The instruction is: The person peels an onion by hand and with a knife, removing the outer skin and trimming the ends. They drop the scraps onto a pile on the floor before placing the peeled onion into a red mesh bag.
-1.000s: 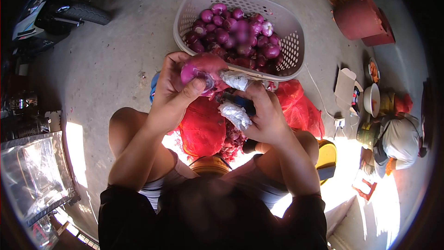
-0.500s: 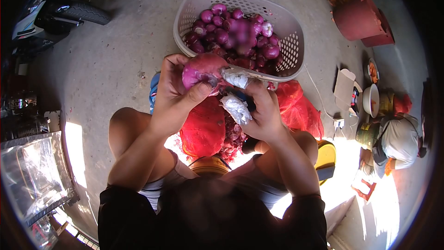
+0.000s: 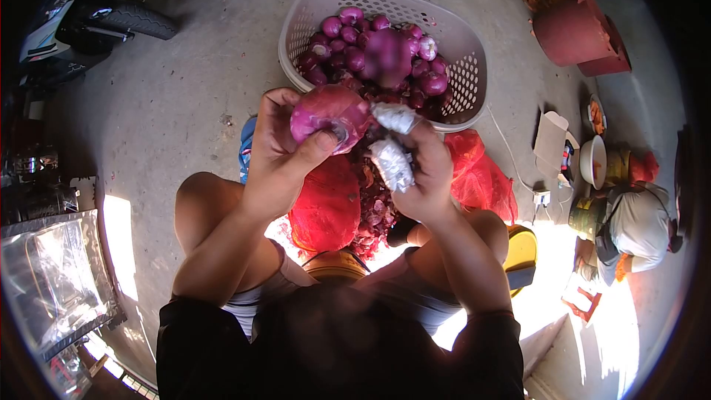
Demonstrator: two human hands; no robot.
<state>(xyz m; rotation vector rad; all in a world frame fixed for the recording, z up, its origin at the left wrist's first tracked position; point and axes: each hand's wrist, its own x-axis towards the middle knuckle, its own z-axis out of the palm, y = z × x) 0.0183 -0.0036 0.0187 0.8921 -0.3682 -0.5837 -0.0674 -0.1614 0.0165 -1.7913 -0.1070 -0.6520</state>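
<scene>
A red onion (image 3: 326,120), partly bared to shiny purple, sits in my left hand (image 3: 278,144), whose fingers and thumb close round it. Just to its right is my right hand (image 3: 424,170), its thumb and forefinger wrapped in silver tape or foil (image 3: 392,163). Those two fingertips are apart, with no held thing visible between them; the other fingers are partly hidden. Beneath the hands lie loose red onion skins (image 3: 374,222) and a red mesh bag (image 3: 326,207). Ahead stands a grey perforated basket (image 3: 296,26) holding several purple onions (image 3: 354,58).
Another red mesh bag (image 3: 485,178) lies by my right knee. A yellow object (image 3: 522,252) is beside it. To the right are an open cardboard box (image 3: 552,141), a white bowl (image 3: 594,159) and a bent-over person (image 3: 641,226). A red container (image 3: 574,30) and a vehicle wheel (image 3: 137,18) stand farther off.
My right hand has drawn slightly right, away from the onion, and the gap between them has widened. The onion has turned a little in my left hand and shows more purple.
</scene>
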